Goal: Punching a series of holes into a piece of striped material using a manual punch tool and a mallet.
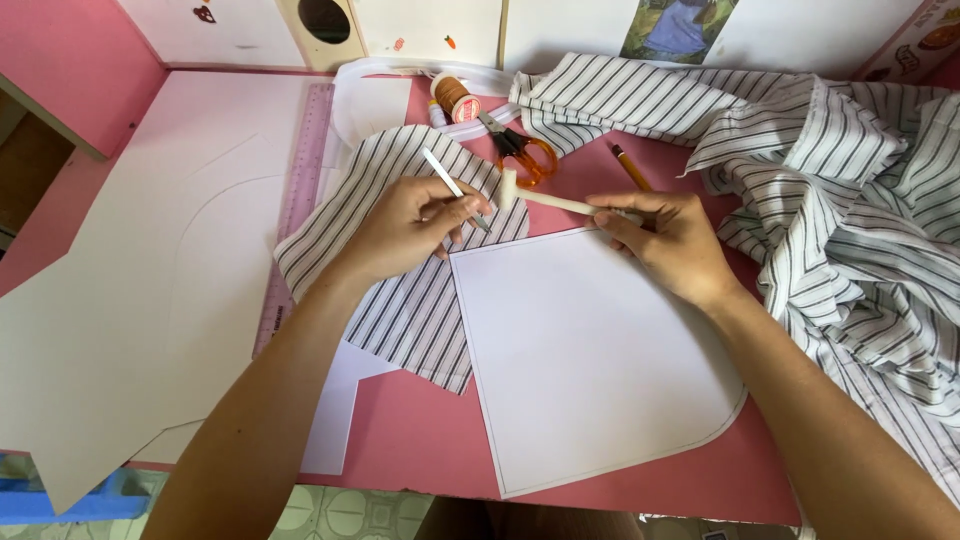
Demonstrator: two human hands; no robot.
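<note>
My left hand point(405, 225) grips a thin white awl point(452, 186) with its metal tip pointing down at the top left corner of a white paper pattern piece point(590, 360). My right hand point(668, 242) holds a small cream-coloured mallet point(548, 198) by its handle, the head raised just right of the awl. A cut piece of black-and-white striped fabric point(410, 300) lies under my left hand, beside the pattern piece.
Orange-handled scissors point(525, 155), a spool of brown thread point(455, 98) and a pencil point(630, 167) lie behind the hands. A heap of striped cloth point(850, 200) fills the right side. A pink ruler point(300, 200) and large white paper sheets point(130, 290) cover the left of the pink table point(420, 430).
</note>
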